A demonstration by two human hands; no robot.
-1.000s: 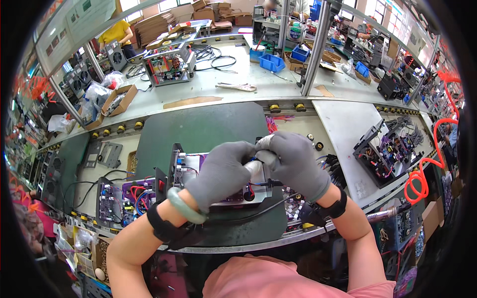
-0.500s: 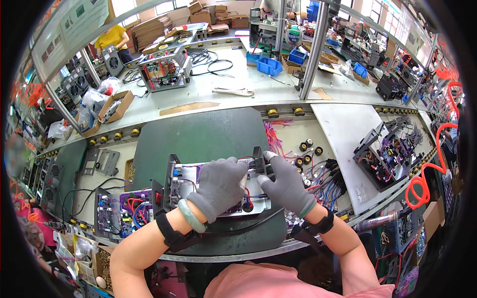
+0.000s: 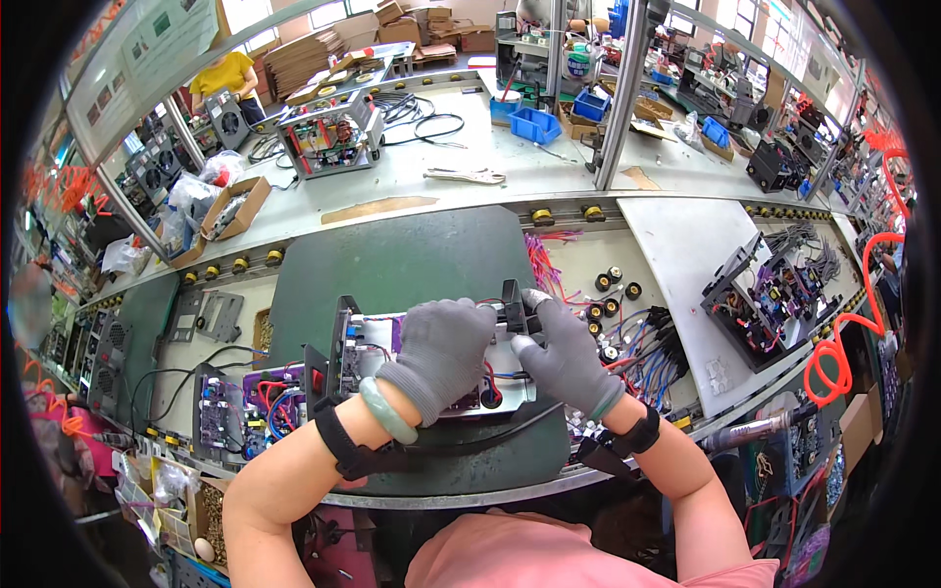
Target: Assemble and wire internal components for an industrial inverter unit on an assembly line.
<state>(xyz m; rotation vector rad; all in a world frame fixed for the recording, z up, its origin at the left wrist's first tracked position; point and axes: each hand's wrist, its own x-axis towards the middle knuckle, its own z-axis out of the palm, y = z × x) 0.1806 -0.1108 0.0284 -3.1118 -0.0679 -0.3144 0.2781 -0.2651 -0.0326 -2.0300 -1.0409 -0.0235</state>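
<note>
In front of me on the green board (image 3: pixel 392 257) lies an open metal chassis (image 3: pixel 510 365) with wires and circuit boards inside. A black upright panel (image 3: pixel 345 338) stands at its left end, and a smaller black end panel (image 3: pixel 512 302) at its right. My left hand (image 3: pixel 438 355), in a grey glove, is closed above the middle of the chassis, its fingertips near the small panel; what it holds is hidden. My gloved right hand (image 3: pixel 571 361) pinches the small panel from the right, thumb and fingers around its edge.
Left of the chassis sits a purple circuit-board assembly (image 3: pixel 260 412) with wires. Several black round parts (image 3: pixel 610 307) and bundled cables (image 3: pixel 652 353) lie to the right. A half-built unit (image 3: pixel 760 304) stands on the pale board (image 3: pixel 676 294). Locking pliers (image 3: pixel 465 176) rest behind.
My left hand has shifted slightly to the right and up over the chassis, its wrist turning a little. My right hand keeps its hold on the panel. The view has moved slightly.
</note>
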